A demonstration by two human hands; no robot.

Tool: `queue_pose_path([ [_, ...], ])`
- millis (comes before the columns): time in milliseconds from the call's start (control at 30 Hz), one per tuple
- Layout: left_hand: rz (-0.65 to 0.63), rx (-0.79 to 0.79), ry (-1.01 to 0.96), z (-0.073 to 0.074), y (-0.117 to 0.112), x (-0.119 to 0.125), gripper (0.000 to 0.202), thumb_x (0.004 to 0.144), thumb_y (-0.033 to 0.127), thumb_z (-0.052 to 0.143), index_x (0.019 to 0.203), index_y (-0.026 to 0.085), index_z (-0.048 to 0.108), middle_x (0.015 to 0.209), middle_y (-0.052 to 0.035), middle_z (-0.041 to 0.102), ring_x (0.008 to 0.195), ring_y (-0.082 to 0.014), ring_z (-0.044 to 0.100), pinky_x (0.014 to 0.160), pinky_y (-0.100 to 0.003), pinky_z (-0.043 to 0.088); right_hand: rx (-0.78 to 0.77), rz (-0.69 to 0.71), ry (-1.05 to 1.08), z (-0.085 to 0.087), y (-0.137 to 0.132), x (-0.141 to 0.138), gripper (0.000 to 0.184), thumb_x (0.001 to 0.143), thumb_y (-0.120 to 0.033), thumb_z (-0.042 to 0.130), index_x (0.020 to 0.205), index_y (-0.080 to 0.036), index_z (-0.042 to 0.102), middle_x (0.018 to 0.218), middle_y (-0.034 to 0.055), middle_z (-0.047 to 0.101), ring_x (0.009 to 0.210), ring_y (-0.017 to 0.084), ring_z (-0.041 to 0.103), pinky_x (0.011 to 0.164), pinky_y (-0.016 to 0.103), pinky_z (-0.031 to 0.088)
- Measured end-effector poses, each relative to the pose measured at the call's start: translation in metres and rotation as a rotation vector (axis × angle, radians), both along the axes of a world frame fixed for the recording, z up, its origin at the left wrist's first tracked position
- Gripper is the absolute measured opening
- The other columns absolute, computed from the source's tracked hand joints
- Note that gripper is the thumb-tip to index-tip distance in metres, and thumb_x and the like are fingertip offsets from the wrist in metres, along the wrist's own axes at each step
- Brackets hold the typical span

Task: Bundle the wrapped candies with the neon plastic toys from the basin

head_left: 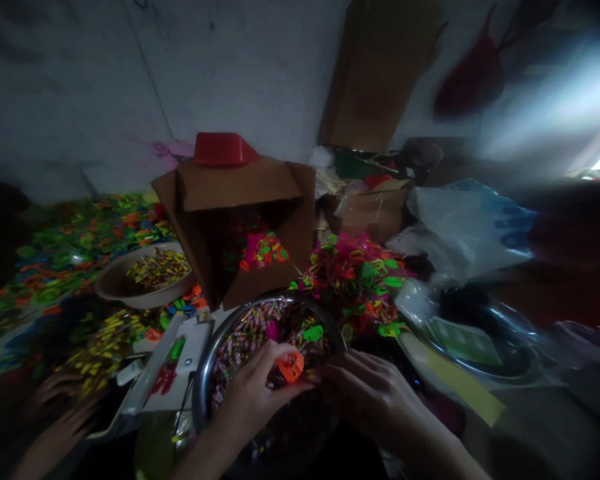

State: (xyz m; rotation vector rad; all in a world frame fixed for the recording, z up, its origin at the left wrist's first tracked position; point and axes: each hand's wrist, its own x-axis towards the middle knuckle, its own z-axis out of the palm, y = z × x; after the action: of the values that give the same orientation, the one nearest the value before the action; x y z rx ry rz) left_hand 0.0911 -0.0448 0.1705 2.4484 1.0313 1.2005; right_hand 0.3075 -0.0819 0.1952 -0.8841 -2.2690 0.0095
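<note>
The small orange plastic piece (291,367) looks light and stiff, best pinched by its edges; the left hand (253,393) grips it in its fingertips over the near rim of the metal bowl (203,387) of small colourful bits. The right hand (370,393) rests just beside it, fingers curled; whether it holds anything I cannot tell. An open cardboard box (240,220) stands beyond the bowl's far rim.

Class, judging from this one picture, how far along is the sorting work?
Done: beige bowl holds yellow pieces. In hand: left hand pinches an orange plastic piece over the round metal bowl; right hand beside. Left: many colourful pieces remain heaped.
</note>
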Motion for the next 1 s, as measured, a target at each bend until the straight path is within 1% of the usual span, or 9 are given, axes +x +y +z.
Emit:
queue_pose_path([
  [67,-0.018,0.012,0.038,0.000,-0.002,-0.001,0.032,0.080,0.038,0.067,0.107,0.025,0.054,0.091,0.0012,0.064,0.086,-0.0137,0.063,0.082,-0.023,0.050,0.009,-0.005,-0.028,0.004,-0.001,0.000,0.030,0.087,-0.009,0.051,0.115,-0.019,0.054,0.091,0.0037,0.065,0.075,0.015,0.057,0.062,0.028,0.041],
  [200,-0.074,0.028,0.062,0.001,-0.003,-0.002,0.026,0.085,0.036,0.061,0.107,0.024,0.054,0.091,0.0007,0.062,0.087,-0.0120,0.062,0.082,-0.020,0.049,0.031,-0.021,-0.056,0.011,-0.002,-0.001,0.026,0.088,-0.012,0.052,0.114,-0.019,0.054,0.086,0.0018,0.064,0.072,0.014,0.055,0.059,0.028,0.037],
  [300,-0.093,0.076,0.123,0.005,-0.005,-0.001,0.021,0.089,0.034,0.056,0.105,0.021,0.054,0.092,-0.0010,0.063,0.089,-0.0132,0.062,0.083,-0.022,0.050,0.012,-0.025,-0.066,0.010,-0.001,-0.001,0.022,0.089,-0.013,0.051,0.109,-0.019,0.055,0.086,0.0013,0.064,0.071,0.014,0.054,0.060,0.028,0.036],
  [367,-0.093,0.131,0.203,0.008,-0.006,-0.001,0.018,0.092,0.033,0.050,0.103,0.020,0.054,0.093,-0.0024,0.064,0.090,-0.0152,0.062,0.083,-0.026,0.050,-0.029,-0.031,-0.067,0.007,0.000,0.000,0.016,0.088,-0.012,0.051,0.102,-0.019,0.056,0.085,0.0014,0.064,0.070,0.014,0.053,0.060,0.028,0.036],
  [467,-0.083,0.218,0.332,0.010,-0.009,0.000,0.020,0.095,0.031,0.044,0.104,0.018,0.055,0.093,-0.0037,0.066,0.088,-0.0178,0.063,0.081,-0.030,0.052,-0.109,-0.017,-0.044,0.000,0.003,0.002,0.011,0.085,-0.011,0.051,0.092,-0.017,0.055,0.078,0.0013,0.062,0.065,0.014,0.051,0.060,0.027,0.037],
  [567,-0.116,0.267,0.403,0.009,-0.010,0.002,0.021,0.096,0.028,0.042,0.108,0.017,0.055,0.092,-0.0042,0.066,0.088,-0.0180,0.063,0.081,-0.030,0.053,-0.186,0.008,-0.011,-0.007,0.005,0.005,0.012,0.081,-0.010,0.050,0.090,-0.017,0.055,0.071,0.0003,0.059,0.061,0.013,0.050,0.059,0.025,0.037],
  [667,-0.121,0.258,0.419,0.008,-0.009,0.002,0.020,0.096,0.027,0.041,0.106,0.018,0.055,0.091,-0.0037,0.066,0.087,-0.0171,0.063,0.079,-0.029,0.054,-0.230,0.013,0.005,-0.012,0.006,0.006,0.015,0.079,-0.009,0.050,0.091,-0.018,0.055,0.073,0.0009,0.059,0.063,0.013,0.051,0.060,0.024,0.038],
  [833,-0.132,0.286,0.453,0.007,-0.007,0.002,0.021,0.096,0.025,0.040,0.110,0.017,0.053,0.093,-0.0044,0.066,0.090,-0.0181,0.062,0.087,-0.035,0.052,-0.268,0.021,0.056,-0.017,0.004,0.004,0.022,0.078,-0.008,0.050,0.096,-0.018,0.054,0.077,0.0015,0.061,0.066,0.013,0.053,0.061,0.023,0.039],
  [1000,-0.137,0.254,0.406,0.001,-0.010,0.004,0.018,0.094,0.024,0.043,0.107,0.018,0.055,0.090,-0.0029,0.066,0.086,-0.0177,0.061,0.083,-0.033,0.053,-0.274,0.007,0.075,-0.020,0.002,0.002,0.021,0.077,-0.007,0.049,0.094,-0.019,0.052,0.076,0.0008,0.060,0.063,0.012,0.051,0.058,0.022,0.036],
])
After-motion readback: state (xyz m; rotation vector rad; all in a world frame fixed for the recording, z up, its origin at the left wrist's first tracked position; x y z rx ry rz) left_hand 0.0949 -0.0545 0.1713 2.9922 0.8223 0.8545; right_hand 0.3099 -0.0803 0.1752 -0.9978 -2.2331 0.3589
